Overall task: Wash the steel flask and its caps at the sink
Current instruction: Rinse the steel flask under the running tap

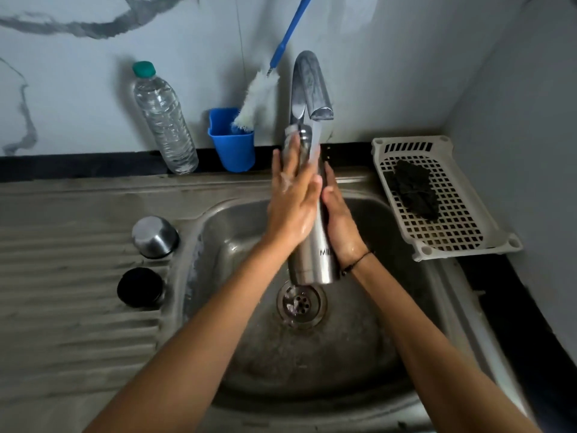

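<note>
The steel flask [315, 260] stands upright over the sink bowl [402, 307], its neck under water running from the tap [309, 85]. My left hand [293, 201] lies flat along the flask's left side, fingers straight and wet. My right hand [338, 223] presses against its right side with fingers extended upward. A steel cap [155, 236] sits upside down on the drainboard, with a black cap [140, 287] just in front of it.
A blue holder [232, 145] with a white bottle brush [259, 95] and a clear water bottle [162, 120] stand at the wall. A white plastic rack [462, 235] with a dark scrubber [415, 189] sits to the right. The drain [301, 303] lies below the flask.
</note>
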`<state>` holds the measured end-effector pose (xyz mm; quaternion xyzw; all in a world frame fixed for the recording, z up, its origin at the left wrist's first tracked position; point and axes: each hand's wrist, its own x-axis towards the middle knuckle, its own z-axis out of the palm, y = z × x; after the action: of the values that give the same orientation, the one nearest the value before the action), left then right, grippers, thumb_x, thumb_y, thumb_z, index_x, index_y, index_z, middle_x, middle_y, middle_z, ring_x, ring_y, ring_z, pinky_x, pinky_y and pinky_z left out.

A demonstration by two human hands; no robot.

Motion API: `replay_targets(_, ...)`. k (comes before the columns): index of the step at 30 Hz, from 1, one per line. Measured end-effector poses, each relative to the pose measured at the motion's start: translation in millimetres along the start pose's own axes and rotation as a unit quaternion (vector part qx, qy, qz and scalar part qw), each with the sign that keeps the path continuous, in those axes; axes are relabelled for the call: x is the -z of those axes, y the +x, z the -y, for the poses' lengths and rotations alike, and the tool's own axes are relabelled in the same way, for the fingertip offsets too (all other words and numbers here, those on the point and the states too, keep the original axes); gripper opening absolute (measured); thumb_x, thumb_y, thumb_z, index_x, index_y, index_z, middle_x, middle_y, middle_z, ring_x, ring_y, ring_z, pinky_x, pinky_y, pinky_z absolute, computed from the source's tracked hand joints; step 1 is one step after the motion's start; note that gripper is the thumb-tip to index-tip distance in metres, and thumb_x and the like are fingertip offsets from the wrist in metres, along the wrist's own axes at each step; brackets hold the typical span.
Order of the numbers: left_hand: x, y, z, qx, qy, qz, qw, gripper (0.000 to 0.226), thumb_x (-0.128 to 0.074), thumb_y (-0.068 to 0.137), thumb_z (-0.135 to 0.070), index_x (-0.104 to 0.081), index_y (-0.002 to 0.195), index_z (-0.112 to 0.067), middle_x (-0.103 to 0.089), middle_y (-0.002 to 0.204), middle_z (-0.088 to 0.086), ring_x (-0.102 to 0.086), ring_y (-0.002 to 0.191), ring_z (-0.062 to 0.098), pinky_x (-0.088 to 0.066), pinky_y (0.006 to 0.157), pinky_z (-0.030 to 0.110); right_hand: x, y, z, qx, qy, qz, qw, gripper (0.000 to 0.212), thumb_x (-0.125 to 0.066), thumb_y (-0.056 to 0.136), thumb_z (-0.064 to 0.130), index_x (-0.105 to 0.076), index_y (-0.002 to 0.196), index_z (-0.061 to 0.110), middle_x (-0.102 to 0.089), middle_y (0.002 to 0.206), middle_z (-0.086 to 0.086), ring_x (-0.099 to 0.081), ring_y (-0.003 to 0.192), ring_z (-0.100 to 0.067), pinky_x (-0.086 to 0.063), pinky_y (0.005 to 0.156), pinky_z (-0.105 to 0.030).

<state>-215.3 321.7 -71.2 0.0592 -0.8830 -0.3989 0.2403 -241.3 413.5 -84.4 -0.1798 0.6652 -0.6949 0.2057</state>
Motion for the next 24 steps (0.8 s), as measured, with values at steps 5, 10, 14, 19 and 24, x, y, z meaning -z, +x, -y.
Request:
replay_targets(5, -12, 0, 1, -0.079, 0.080, -0.064, 0.992, 0.055, -0.024, 0.102, -0.034, -0.044, 0.136, 0.005, -0.028, 0.147, 0.031, -0.010, 0.138, 0.034, -0.017, 0.112, 0.060, 6, -3, -3, -0.007, -0.004, -0.011, 1.000, 0.050, -0.031, 0.101, 0.033, -0.018, 0.149, 0.031, -0.034, 0.145, 0.019, -0.041, 0.120, 0.012, -0.038, 0.097, -0.011)
replay_targets(10, -32, -66, -1, -0.051, 0.037, 0.003, 0.998, 0.059, -0.011, 0.100, -0.050, -0.017, 0.147, -0.014, -0.004, 0.156, -0.002, 0.009, 0.145, 0.028, 0.005, 0.117, 0.040, 16, 15, 6, -0.001, 0.011, -0.027, 1.000, 0.046, -0.021, 0.104, 0.026, -0.017, 0.149, 0.028, -0.043, 0.125, 0.018, -0.049, 0.104, 0.015, -0.042, 0.091, -0.009)
replay_targets(14, -21, -32, -1, -0.023, -0.052, -0.010, 0.998, 0.056, -0.016, 0.094, -0.059, -0.018, 0.146, -0.039, 0.007, 0.156, -0.004, -0.009, 0.146, 0.024, -0.037, 0.106, 0.056, 9, 6, 15, 0.014, -0.034, -0.026, 0.999, 0.045, -0.020, 0.104, 0.028, -0.015, 0.149, 0.031, -0.037, 0.133, 0.025, -0.041, 0.098, 0.029, -0.036, 0.085, 0.001)
replay_targets(19, 3, 17, -6, 0.136, -0.199, 0.014, 0.970, 0.061, -0.045, 0.090, -0.057, -0.020, 0.145, -0.048, -0.036, 0.150, 0.003, -0.046, 0.129, 0.023, -0.045, 0.101, 0.049, 7, -20, 5, 0.031, 0.029, -0.021, 0.999, 0.050, -0.031, 0.102, 0.025, -0.014, 0.149, 0.032, -0.042, 0.129, 0.023, -0.053, 0.101, 0.018, -0.045, 0.081, -0.009)
replay_targets(24, 1, 17, -7, 0.200, -0.352, 0.031, 0.914, 0.059, -0.057, 0.092, -0.028, -0.034, 0.146, -0.019, -0.056, 0.130, 0.004, -0.060, 0.104, 0.010, -0.051, 0.088, 0.025, 7, -29, -5, -0.072, 0.237, 0.007, 0.969, 0.083, -0.066, 0.075, 0.053, -0.032, 0.145, 0.024, -0.053, 0.133, -0.011, -0.059, 0.112, -0.025, -0.052, 0.089, -0.039)
